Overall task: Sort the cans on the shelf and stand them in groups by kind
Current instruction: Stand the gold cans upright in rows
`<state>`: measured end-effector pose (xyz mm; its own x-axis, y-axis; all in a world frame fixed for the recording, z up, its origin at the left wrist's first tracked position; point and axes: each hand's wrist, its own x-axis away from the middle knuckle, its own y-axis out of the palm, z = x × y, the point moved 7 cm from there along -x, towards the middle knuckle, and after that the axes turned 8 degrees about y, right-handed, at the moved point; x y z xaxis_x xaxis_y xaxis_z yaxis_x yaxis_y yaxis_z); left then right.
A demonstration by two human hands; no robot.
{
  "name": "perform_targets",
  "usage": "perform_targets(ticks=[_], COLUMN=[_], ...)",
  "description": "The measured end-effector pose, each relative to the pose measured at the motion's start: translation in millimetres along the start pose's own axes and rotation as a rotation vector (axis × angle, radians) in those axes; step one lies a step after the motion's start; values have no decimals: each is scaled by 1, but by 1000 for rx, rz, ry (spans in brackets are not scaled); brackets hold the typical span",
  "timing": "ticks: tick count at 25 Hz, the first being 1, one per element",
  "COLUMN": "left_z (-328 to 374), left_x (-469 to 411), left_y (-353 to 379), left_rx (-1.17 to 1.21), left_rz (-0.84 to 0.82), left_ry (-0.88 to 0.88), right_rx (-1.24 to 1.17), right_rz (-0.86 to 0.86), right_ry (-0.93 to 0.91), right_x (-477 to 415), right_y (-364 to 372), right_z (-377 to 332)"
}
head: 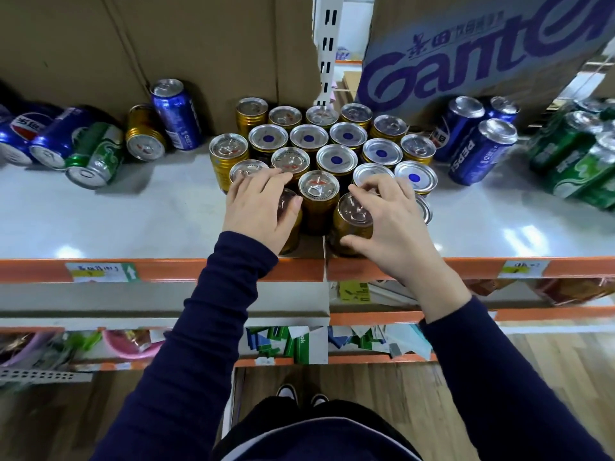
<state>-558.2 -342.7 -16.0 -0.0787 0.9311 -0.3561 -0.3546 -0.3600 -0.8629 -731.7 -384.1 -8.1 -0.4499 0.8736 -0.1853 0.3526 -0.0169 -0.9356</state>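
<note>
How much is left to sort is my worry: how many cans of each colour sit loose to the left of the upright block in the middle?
Blue cans: 3
Green can: 1
Gold can: 1
Total: 5 in view; the left frame edge may cut off more.

Cardboard boxes [199, 44] back orange-edged shelving [166, 270] over wooden floor [482, 377].

1. "Ganten", in large purple letters under some Chinese characters, on the cardboard box [466, 61] at one o'clock.
2. "PEPSI", upside down, on the standing blue can [479, 154] at two o'clock.
3. Pepsi logo on the lying blue can [20, 128] at ten o'clock.
4. Green up-arrow on the shelf-edge label [103, 272] at nine o'clock; its handwriting is illegible.
</note>
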Motion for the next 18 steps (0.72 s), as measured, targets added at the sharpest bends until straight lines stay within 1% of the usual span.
perform_targets(ticks=[2, 6, 10, 13, 18], left_z=[-1, -2, -13, -38, -106], left_x=[5, 14, 38, 67, 129], left_y=[1, -3, -19, -40, -79], left_rx=[-18, -38, -116, -167, -241], left_rz=[3, 5, 49, 56, 107], left_ry=[-13, -36, -85, -219, -417], right_rx=[-6, -182, -259, -326, -330], right_rz=[-5, 41, 60, 43, -83], right_ry=[-5, -43, -182, -297, -406], right_x=[4, 2, -2, -7, -11], right_y=[0, -8, -5, 4, 46], right_z=[1, -4, -37, -77, -156])
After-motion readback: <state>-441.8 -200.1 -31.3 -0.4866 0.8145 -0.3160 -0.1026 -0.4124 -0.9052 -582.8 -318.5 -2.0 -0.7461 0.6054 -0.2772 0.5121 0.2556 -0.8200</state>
